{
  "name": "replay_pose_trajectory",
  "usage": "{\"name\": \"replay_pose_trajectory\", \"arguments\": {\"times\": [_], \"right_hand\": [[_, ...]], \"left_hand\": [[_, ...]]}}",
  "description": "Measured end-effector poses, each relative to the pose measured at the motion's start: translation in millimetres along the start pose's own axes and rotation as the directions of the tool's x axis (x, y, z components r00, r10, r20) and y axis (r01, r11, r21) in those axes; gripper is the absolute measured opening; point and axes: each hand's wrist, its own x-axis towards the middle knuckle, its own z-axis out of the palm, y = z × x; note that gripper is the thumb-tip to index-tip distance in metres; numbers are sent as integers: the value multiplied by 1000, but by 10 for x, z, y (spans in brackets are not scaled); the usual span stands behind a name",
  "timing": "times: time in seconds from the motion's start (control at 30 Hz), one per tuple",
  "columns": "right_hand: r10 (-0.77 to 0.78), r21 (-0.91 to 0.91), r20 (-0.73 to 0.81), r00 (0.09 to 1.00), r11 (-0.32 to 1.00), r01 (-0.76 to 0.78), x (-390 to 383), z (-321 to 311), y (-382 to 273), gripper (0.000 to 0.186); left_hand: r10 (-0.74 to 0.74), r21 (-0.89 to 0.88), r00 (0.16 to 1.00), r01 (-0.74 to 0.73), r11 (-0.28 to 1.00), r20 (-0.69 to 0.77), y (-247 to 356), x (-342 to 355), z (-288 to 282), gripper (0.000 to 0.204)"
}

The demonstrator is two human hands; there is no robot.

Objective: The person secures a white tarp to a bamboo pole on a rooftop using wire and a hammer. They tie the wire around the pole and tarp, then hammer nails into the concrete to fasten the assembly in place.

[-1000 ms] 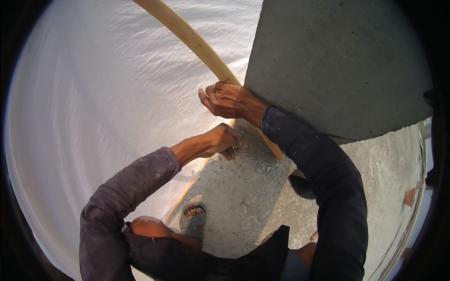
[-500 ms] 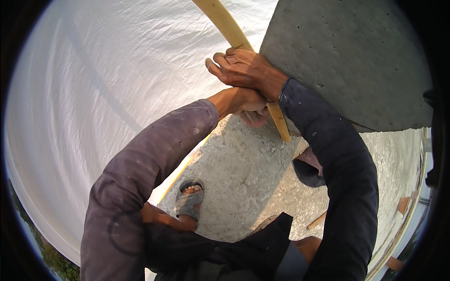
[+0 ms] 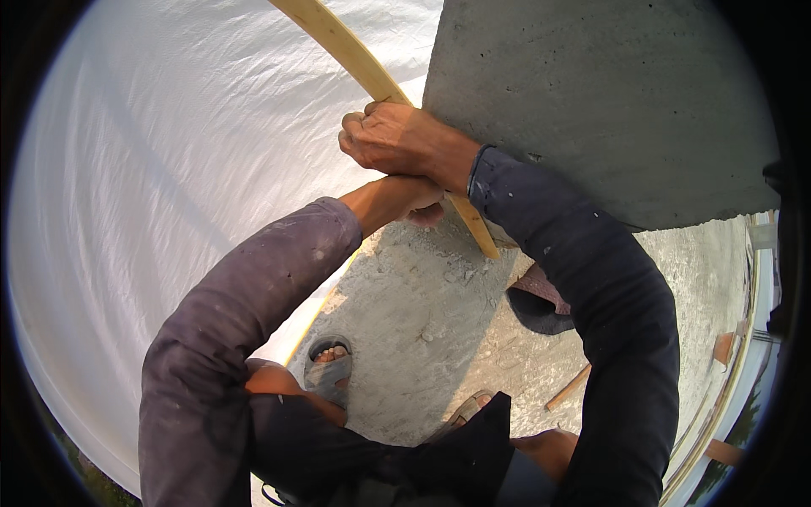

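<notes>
A long pale wooden strip (image 3: 338, 42) runs from the top centre down along the left edge of a grey concrete block (image 3: 591, 101), ending at about mid-picture. My right hand (image 3: 397, 139) is closed around the strip, knuckles up, right at the block's corner. My left hand (image 3: 418, 203) sits just under the right wrist, against the strip's lower part; its fingers are mostly hidden, so whether it grips the strip is unclear. Both forearms wear dark long sleeves.
A white plastic sheet (image 3: 152, 186) covers the whole left side. Below lies rough grey concrete ground (image 3: 439, 338) with rubble, my sandalled foot (image 3: 328, 367), a dark pan-like thing (image 3: 536, 300) and a small wooden stick (image 3: 568, 387).
Both hands have slid upward along the wooden strip toward the block's corner, and the left hand has tucked in closer under the right wrist.
</notes>
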Motion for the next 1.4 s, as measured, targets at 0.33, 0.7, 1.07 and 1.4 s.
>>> {"name": "replay_pose_trajectory", "arguments": {"times": [0.33, 0.7, 1.07, 1.4], "right_hand": [[-103, -298, -308, 946, 955, 7, -73, 197, -3, 15], [-120, -327, -258, 959, 944, 30, -51, 345, -16, 9], [-34, -338, -89, 995, 941, 2, -35, 144, -66, 19], [0, 9, 85, 996, 1000, -1, 79, -57, 2, 18]], "left_hand": [[-155, 231, 977, 187, 955, -147, 59, -673, -117, 29], [60, -294, 997, -74, 953, -55, -199, -653, 298, 39], [148, 56, 983, -143, 988, -113, -30, -328, 79, 29], [55, 367, 998, -54, 929, 9, 275, -352, -51, 32]]}}
